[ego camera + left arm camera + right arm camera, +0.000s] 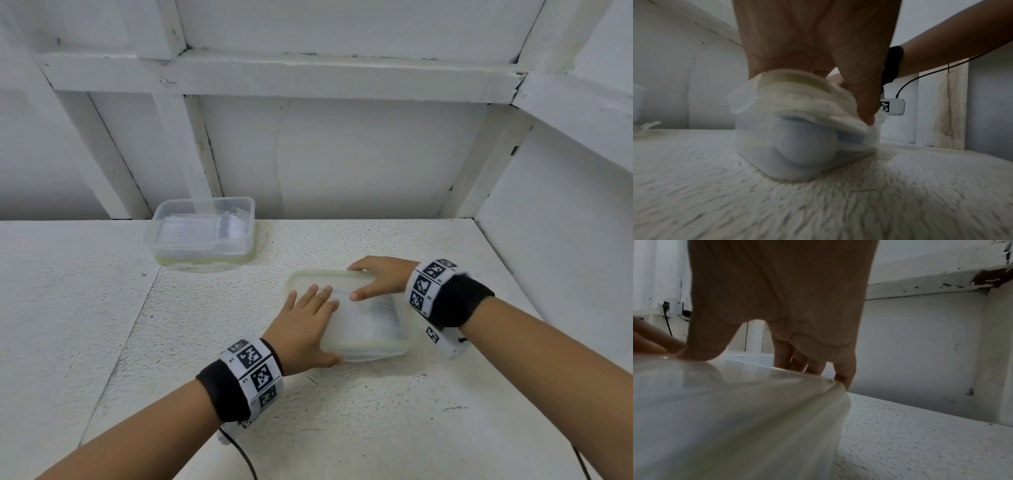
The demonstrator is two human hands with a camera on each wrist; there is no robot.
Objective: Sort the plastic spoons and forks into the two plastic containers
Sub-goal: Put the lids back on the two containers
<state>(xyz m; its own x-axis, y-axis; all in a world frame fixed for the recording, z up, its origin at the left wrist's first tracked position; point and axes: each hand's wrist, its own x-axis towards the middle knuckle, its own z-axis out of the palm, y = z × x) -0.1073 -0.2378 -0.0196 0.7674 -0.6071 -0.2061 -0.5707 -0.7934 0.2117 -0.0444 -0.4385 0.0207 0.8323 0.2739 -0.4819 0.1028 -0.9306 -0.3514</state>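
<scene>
Lidded container lower center-right, under both my hands: left hand flat on lid, right hand gripping far edge.

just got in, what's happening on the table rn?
A person has both hands on the lid of the near container. The left hand lies on top with its thumb on the front edge; the right hand holds the far edge, thumb on top. Clear cutlery shows through the lid. The far container sits open, holding clear cutlery. No loose pieces on the table.
</scene>
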